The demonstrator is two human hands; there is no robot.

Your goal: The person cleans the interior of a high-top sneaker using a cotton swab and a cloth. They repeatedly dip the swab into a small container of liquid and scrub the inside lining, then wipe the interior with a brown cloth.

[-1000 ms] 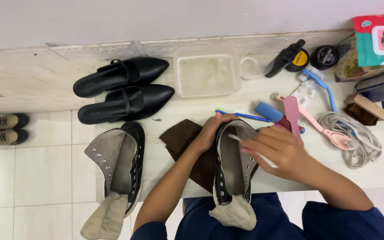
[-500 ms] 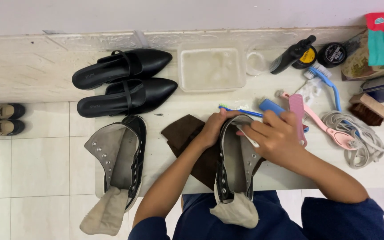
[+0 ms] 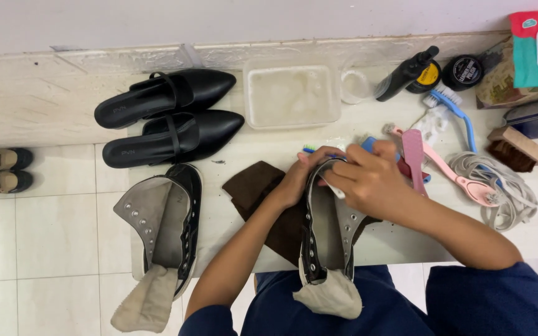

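Observation:
A black high-top sneaker point(image 3: 326, 239) with its tongue pulled out lies toe-away on the white table point(image 3: 406, 239), over a brown cloth point(image 3: 255, 186). My left hand point(image 3: 298, 177) grips the sneaker's toe end. My right hand point(image 3: 365, 180) is closed on a small white brush or stick, whose tip shows at the shoe's inner toe; most of that tool is hidden by my fingers. The matching sneaker point(image 3: 166, 224) lies opened at the left edge of the table.
A pair of black pointed flats point(image 3: 169, 121) sits at back left, a clear plastic tub point(image 3: 292, 96) behind the sneaker. Brushes, a blue toothbrush point(image 3: 309, 149), a pink shoehorn point(image 3: 413, 155), polish tins, a black bottle point(image 3: 406, 73) and white laces point(image 3: 499, 186) crowd the right.
My right hand has slid from the sneaker's side up toward its toe, bringing the white tool with it. My left hand stays on the toe end.

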